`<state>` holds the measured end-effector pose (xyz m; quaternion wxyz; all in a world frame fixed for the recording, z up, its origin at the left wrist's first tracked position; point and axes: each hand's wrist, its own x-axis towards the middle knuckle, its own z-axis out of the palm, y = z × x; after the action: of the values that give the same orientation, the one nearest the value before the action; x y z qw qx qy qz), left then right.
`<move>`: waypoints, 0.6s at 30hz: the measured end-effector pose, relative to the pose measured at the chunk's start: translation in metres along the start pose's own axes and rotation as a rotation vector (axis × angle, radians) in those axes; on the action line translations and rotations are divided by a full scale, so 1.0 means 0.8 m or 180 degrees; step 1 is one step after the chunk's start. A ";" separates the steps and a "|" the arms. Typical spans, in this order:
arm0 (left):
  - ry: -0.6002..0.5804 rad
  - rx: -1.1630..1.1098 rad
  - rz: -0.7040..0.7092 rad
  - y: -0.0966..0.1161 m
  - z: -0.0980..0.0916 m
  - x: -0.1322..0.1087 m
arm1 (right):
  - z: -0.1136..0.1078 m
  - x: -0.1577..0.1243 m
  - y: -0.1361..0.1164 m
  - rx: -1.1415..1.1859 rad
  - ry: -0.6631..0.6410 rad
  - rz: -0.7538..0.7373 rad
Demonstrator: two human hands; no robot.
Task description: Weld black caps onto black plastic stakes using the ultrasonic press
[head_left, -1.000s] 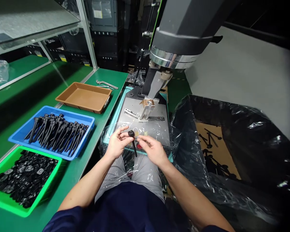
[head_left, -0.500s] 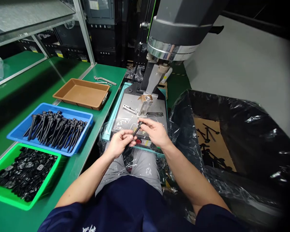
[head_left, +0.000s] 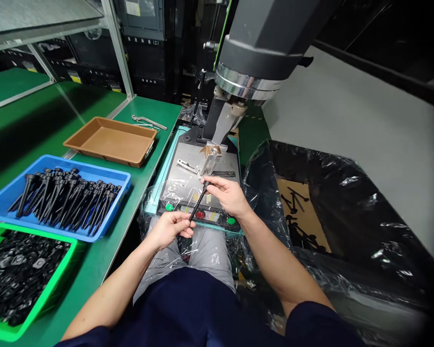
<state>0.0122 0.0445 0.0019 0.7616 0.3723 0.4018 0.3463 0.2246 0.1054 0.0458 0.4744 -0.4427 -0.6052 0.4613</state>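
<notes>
A black ribbed plastic stem [head_left: 198,201] with a thicker head slants between my two hands, in front of the press. My left hand [head_left: 171,229] is closed on its lower end. At its upper end, the fingertips of my right hand [head_left: 228,195] pinch it near the head. Just beyond the right fingers stands a metal fixture block [head_left: 210,159] on the machine's base plate [head_left: 179,179]. Above that block hangs the press head with its tapered metal horn [head_left: 224,120], apart from it. Similar stems [head_left: 63,197] lie piled in a blue tray [head_left: 125,185] on the left.
A green bin [head_left: 63,270] of small black parts and a brown tray [head_left: 112,140] stand on the green bench. Wrenches [head_left: 150,121] lie behind. Green and red buttons [head_left: 200,215] line the base's front edge. On the right, a black-lined box [head_left: 275,164] holds several stems on cardboard.
My left hand has slid down and away from my right, so more of the stem shows between them. The view has shifted slightly, and the base's buttons show more fully.
</notes>
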 end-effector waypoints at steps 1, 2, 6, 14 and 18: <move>0.0010 0.0047 0.0039 -0.004 -0.001 0.001 | 0.001 -0.001 0.001 -0.0161 0.0019 -0.0062; 0.0024 0.0098 0.0050 -0.008 -0.002 0.002 | 0.003 -0.003 0.001 -0.0351 0.0035 -0.0144; 0.0156 0.0186 -0.0096 -0.028 -0.003 0.004 | 0.005 -0.013 0.003 -0.0889 -0.0137 -0.0461; 0.0383 0.0087 0.0054 -0.024 0.006 0.015 | -0.005 -0.015 0.014 0.0398 -0.0444 0.0356; 0.0514 0.0109 0.0181 -0.019 0.003 0.021 | -0.005 -0.010 0.016 0.0445 -0.0445 0.0431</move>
<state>0.0247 0.0503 -0.0156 0.7101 0.3674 0.4571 0.3898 0.2314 0.1005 0.0325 0.4285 -0.4151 -0.5718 0.5631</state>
